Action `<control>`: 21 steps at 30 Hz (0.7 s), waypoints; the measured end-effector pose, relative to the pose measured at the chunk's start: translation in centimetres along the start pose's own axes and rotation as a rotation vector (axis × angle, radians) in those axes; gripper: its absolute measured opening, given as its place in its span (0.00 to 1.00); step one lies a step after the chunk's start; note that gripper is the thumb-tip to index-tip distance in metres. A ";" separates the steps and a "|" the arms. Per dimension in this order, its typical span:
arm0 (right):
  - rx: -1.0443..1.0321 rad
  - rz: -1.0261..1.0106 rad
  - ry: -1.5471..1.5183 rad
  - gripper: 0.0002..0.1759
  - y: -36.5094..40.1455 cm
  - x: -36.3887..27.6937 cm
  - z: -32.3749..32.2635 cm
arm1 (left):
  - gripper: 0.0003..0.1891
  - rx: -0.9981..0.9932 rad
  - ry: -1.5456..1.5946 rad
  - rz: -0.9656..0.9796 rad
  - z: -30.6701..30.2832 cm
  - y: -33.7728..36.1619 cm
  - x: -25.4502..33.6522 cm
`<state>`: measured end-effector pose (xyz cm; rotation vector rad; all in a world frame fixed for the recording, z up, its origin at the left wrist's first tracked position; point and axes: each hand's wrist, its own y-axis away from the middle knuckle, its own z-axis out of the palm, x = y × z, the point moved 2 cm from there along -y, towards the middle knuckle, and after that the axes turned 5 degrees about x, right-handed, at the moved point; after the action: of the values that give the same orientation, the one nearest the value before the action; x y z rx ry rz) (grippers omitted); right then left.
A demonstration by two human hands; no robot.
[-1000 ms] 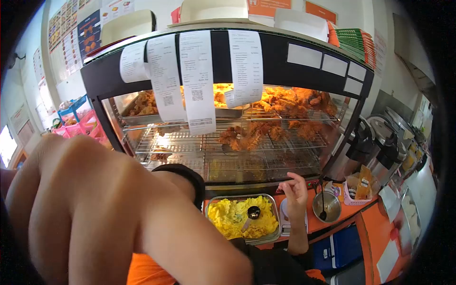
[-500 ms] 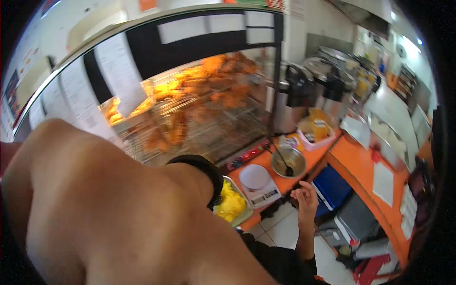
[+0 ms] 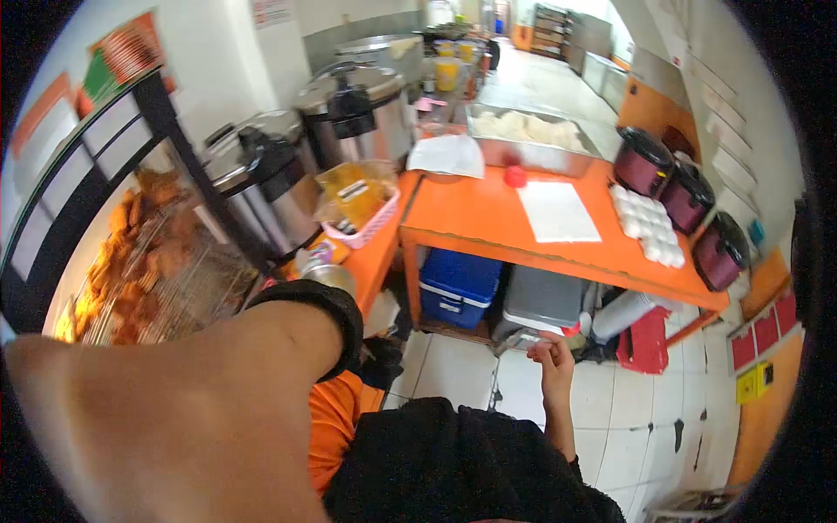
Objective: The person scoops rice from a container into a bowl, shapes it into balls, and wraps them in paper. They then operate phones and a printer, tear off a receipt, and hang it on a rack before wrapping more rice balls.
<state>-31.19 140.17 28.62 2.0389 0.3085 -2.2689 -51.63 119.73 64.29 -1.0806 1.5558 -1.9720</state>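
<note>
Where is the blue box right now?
In the head view, the blue box sits under the orange counter, left of a grey bin, up-left of the right hand.

Left hand [image 3: 131, 427] is blurred at close range and cut off by the left and bottom edges; its fingers are not seen. Display case [image 3: 131, 253] is partly hidden behind it. Print on the yellow packets [image 3: 349, 190] is too small to be read.

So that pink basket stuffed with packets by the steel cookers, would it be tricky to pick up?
Probably light: the pink basket looks like thin slotted plastic, so it may flex in a one-sided grip. The yellow packets heap above its rim, so tilting would likely spill some. It sits near the edge of the orange counter; a push could tip it off.
</note>
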 end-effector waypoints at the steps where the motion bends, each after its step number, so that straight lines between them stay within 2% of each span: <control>1: 0.044 0.005 0.016 0.13 0.1 0.1 -1.5 | 0.14 -0.002 0.031 0.001 -0.7 -0.4 -1.2; 6: 0.260 0.067 0.020 0.12 0.8 1.1 -6.3 | 0.13 -0.029 0.167 -0.022 -3.6 -2.1 -6.5; 11: 0.380 0.103 0.057 0.11 0.4 1.4 -8.7 | 0.12 -0.023 0.269 -0.030 -7.0 -3.1 -10.8; 15: 0.422 0.124 0.063 0.11 -2.1 2.3 -9.4 | 0.12 0.074 0.225 -0.006 -13.1 -3.3 -14.5; 16: 0.419 0.120 0.075 0.11 -3.1 2.6 -9.5 | 0.12 0.149 0.168 -0.004 -15.6 -3.1 -16.0; 19: 0.417 0.092 0.107 0.11 -7.2 3.4 -9.3 | 0.12 0.463 -0.235 -0.132 -26.3 1.0 -22.9; 20: 0.414 0.087 0.118 0.11 -8.8 3.6 -9.1 | 0.12 0.476 -0.631 -0.271 -31.0 3.6 -26.1; 21: 0.409 0.083 0.130 0.11 -10.6 3.9 -8.7 | 0.11 0.317 -1.183 -0.387 -35.6 6.3 -29.0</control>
<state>-25.12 152.54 24.94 2.3356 -0.2537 -2.3021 -62.13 161.09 46.21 -1.9493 0.4059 -1.1925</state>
